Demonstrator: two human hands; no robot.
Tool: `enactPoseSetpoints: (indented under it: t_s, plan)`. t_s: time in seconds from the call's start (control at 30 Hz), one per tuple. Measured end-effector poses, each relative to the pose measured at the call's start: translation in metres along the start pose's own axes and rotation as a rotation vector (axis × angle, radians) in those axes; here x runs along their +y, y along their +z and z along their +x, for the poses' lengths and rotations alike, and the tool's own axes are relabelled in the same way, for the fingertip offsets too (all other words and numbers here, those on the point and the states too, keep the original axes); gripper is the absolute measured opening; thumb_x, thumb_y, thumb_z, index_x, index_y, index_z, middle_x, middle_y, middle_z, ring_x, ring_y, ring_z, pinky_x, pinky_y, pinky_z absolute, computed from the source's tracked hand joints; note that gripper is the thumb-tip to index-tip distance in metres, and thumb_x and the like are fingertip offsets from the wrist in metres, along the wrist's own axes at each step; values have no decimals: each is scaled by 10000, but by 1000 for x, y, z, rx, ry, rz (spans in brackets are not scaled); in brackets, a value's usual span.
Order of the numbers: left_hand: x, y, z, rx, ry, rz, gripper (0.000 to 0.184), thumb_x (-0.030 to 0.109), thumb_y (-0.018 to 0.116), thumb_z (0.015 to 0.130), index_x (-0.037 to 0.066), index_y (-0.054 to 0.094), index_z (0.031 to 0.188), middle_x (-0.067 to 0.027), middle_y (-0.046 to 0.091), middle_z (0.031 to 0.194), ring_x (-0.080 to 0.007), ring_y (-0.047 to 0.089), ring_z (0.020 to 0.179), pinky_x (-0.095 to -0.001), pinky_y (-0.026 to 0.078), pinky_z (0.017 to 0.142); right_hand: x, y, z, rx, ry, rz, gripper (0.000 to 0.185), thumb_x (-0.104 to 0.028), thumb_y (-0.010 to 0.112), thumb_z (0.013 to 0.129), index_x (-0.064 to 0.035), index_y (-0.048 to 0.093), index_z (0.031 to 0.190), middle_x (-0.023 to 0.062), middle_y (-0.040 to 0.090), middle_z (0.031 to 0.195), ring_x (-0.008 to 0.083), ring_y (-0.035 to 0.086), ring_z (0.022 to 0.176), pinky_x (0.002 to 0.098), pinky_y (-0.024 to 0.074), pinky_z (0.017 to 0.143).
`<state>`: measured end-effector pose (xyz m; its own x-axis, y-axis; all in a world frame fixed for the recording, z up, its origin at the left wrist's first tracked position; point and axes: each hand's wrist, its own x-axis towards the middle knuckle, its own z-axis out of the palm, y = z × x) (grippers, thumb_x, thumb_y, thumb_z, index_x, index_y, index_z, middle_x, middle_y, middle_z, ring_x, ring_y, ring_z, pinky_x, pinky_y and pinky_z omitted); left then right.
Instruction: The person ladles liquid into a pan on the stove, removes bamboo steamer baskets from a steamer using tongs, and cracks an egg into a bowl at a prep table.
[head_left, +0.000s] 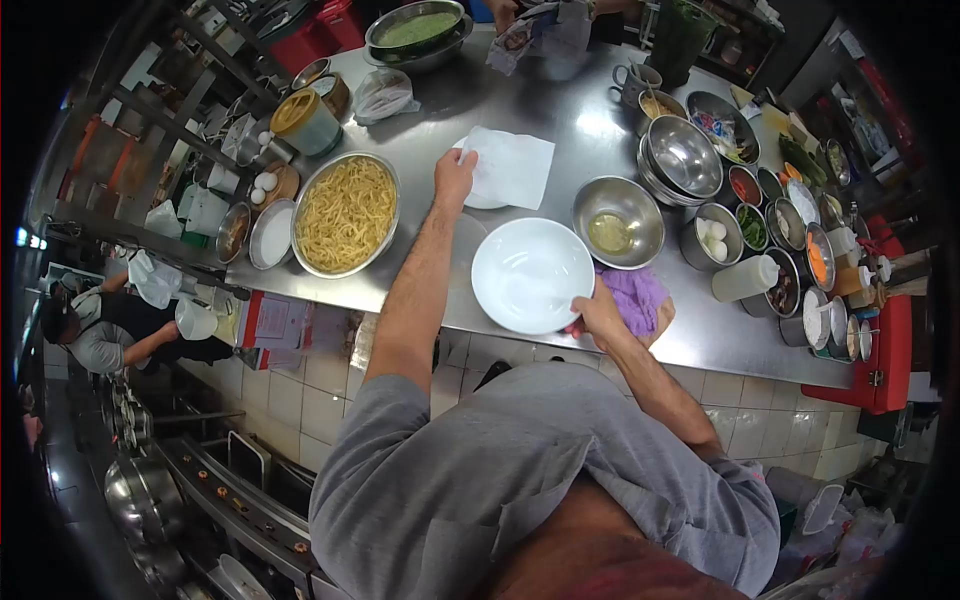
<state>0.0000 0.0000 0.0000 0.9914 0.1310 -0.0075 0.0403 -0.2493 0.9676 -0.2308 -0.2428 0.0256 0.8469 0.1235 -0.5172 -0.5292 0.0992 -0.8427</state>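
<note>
Wears a gray shirt [450, 450], nearest the camera, and faces a steel table [440, 115]. With the right hand [602, 316], grasps the near right edge of a white bowl [531, 272], thumb over the rim and fingers partly hidden below. Holds that bowl open side up by the table's near edge; cannot tell whether lifted or resting. Touches a bunched purple cloth [633, 297] with the same hand; cannot tell whether gripped or merely brushed.

Reaches farther over the table with the left hand [456, 176], pinching the left edge of a white paper sheet [515, 165], just beyond the bowl and slightly left of it. Beneath the sheet, a curved white rim [487, 204], mostly covered.

To the left of the left forearm, noodles [346, 215] in a steel basin [397, 198]; beyond them, a tub [317, 130] with a yellow lid [298, 110], and a plastic bag [383, 93]. To the right of the white bowl, a steel bowl [622, 192] with yellowish liquid [611, 233]; farther right, stacked bowls [683, 155] and a squeeze bottle [745, 280]. Across the table, another person's hand [503, 13] beside plastic wrapping [550, 38].
</note>
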Motion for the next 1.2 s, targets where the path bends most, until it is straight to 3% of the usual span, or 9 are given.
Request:
enactPoseSetpoints:
  t_s: [0.2,0.47,0.5,0.53,0.7,0.8,0.97,1.03,1.2]
  plan:
    - [-36,17,23,185,81,520,320,269,587,813,48,611,1043,-159,582,1051,-298,547,983,-384,431,829,-47,-1,-36,-35,-14,-61,601,34,454,703,31,274,1277,177,532,850,173,520,433,250,439,330]
    - [-19,11,30,92,-57,835,404,365,554,831,189,521,1193,-100,338,1308,-298,269,1211,-479,232,968,-87,17,23,11,-139,38,550,31,448,723,6,297,1251,195,528,880,217,551,519,280,446,352]
    - [-19,7,25,93,-66,835,404,365,554,831,189,521,1193,-100,338,1308,-298,269,1211,-479,232,968,-92,21,35,7,-133,35,550,31,448,723,6,297,1251,195,528,880,217,551,519,280,446,352]
    - [-21,2,19,175,-120,496,418,356,559,829,195,499,1211,-99,313,1325,-303,259,1215,-477,227,969,-95,27,47,31,-141,71,524,34,444,725,13,294,1227,202,525,863,224,553,519,285,451,362]
    - [-31,-29,-62,156,-14,576,487,277,611,791,128,469,1233,-144,337,1320,-331,277,1231,-515,239,977,-103,49,114,77,-137,140,459,39,429,736,33,285,1171,215,515,830,242,560,524,298,467,392]
    - [-33,-41,-127,160,-9,606,524,271,619,779,90,454,1243,-162,343,1327,-339,282,1245,-541,240,977,-101,63,147,136,-183,121,403,61,405,723,83,360,1123,203,546,767,232,558,445,292,461,329]
    - [-27,-48,-179,169,-70,686,575,294,638,758,77,447,1255,-166,343,1341,-362,322,1222,-461,257,1008,-95,81,182,158,-112,178,383,73,363,724,64,405,1104,185,547,778,222,541,440,296,457,313]
    - [-41,-53,-185,164,-19,652,582,291,640,755,69,441,1255,-186,328,1343,-378,301,1226,-475,259,1000,-85,84,198,132,-147,186,435,42,398,742,-5,353,1172,177,508,887,240,568,562,334,505,394]
    - [-56,-51,-188,126,2,639,598,259,642,755,44,416,1265,-217,308,1340,-386,291,1218,-468,267,997,-78,79,204,207,-139,266,579,-20,502,787,-37,210,1287,195,434,1028,255,575,669,354,530,451]
